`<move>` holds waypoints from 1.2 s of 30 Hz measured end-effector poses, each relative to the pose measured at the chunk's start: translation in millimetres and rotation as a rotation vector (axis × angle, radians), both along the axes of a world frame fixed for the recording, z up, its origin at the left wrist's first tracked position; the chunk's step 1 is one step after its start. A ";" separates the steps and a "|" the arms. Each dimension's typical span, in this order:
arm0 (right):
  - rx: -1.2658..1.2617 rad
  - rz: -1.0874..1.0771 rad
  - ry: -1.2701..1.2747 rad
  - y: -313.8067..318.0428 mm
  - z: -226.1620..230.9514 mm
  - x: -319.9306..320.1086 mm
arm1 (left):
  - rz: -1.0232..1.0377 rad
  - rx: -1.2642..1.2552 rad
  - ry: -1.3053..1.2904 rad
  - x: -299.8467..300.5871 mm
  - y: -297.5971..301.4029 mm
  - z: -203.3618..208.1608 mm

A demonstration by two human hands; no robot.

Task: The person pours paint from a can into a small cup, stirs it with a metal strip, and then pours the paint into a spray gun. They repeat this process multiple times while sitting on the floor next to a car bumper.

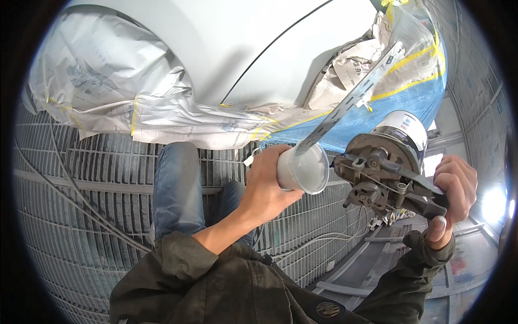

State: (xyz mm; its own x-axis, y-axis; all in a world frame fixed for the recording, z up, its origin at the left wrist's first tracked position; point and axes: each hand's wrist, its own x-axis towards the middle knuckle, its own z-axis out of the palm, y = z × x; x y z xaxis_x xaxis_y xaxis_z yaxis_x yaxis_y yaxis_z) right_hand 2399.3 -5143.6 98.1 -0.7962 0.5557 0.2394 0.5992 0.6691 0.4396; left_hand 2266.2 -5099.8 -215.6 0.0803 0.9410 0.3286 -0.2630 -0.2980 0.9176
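My left hand (pixel 264 186) is wrapped round a translucent plastic mixing cup (pixel 311 174) with pale grey-white liquid in it. A long slotted mixing stick (pixel 350 100) stands in the cup, leaning up to the right against its rim. My right hand (pixel 455 191) is closed on the handle of a paint can's pouring lid (pixel 377 162), which has a lever, a spring and a stained metal plate. Under the lid, the white paint can (pixel 402 129) is tipped on its side, its spout just right of the cup's rim. Whether liquid is flowing between them I cannot tell.
A pale car body panel (pixel 270 38) stands ahead, edged with masking paper (pixel 108 75), yellow tape and blue plastic film (pixel 329 131). Metal floor grating (pixel 102 216) lies below, with hoses (pixel 81 200) across its left side. A bright lamp (pixel 493 202) shines at right.
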 end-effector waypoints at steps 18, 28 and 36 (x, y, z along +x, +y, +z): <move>0.048 0.060 -0.056 4.4 -1.6 5.4 | -0.087 -0.038 0.039 -6.2 2.1 2.3; 0.078 0.085 -0.072 7.8 -0.3 4.9 | -0.026 -0.026 -0.018 -1.6 2.1 1.1; 0.069 0.084 -0.035 10.3 -3.0 13.2 | -0.012 -0.036 -0.011 1.0 2.1 0.2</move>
